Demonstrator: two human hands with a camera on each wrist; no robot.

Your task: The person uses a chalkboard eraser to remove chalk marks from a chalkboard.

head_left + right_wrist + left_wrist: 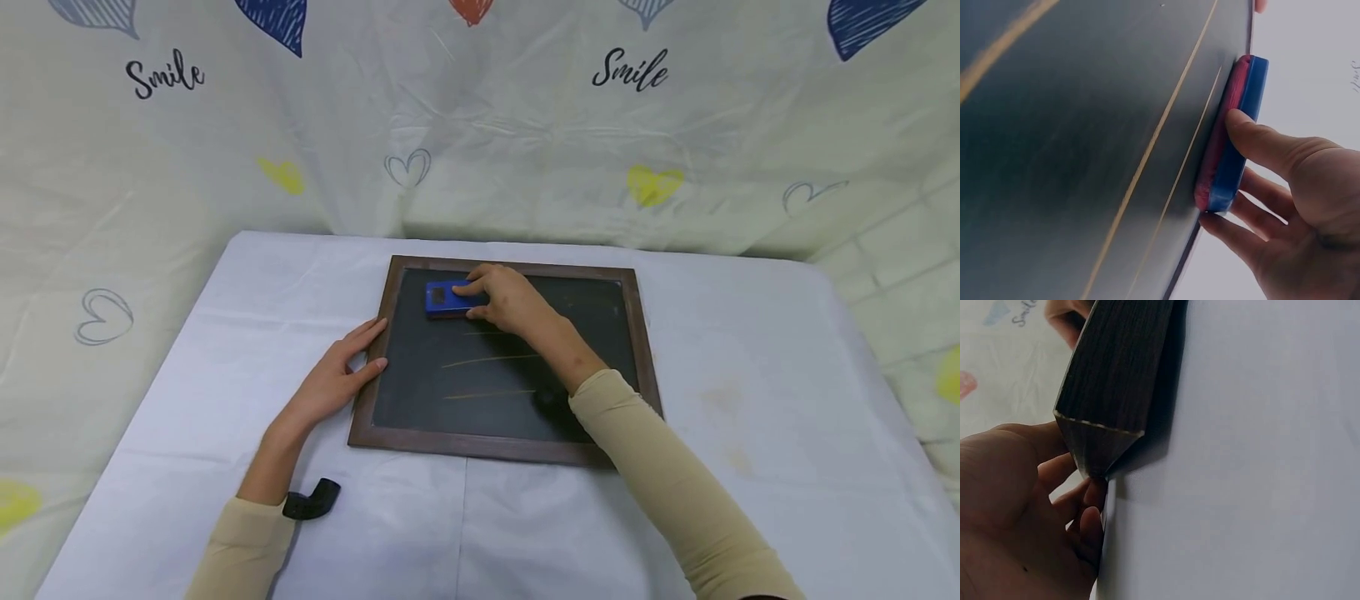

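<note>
A dark chalkboard (pixel 495 383) in a brown wooden frame (pixel 367 392) lies flat on the white-covered table (pixel 750 400). Thin yellow chalk lines (pixel 487 361) cross its surface (pixel 1085 156). My right hand (pixel 504 297) grips a blue eraser (pixel 444 298) with a red felt underside (pixel 1217 144), pressed on the board's far left corner; thumb and fingers (pixel 1260 142) curl round its edges. My left hand (pixel 341 375) rests flat against the frame's left edge (pixel 1110 381), fingers (pixel 1088 506) straight, holding nothing.
A small black curved object (pixel 311 500) lies on the table by my left forearm. A cream curtain (pixel 480 125) printed with hearts and "Smile" hangs behind the table. White cloth stretches to the right of the board.
</note>
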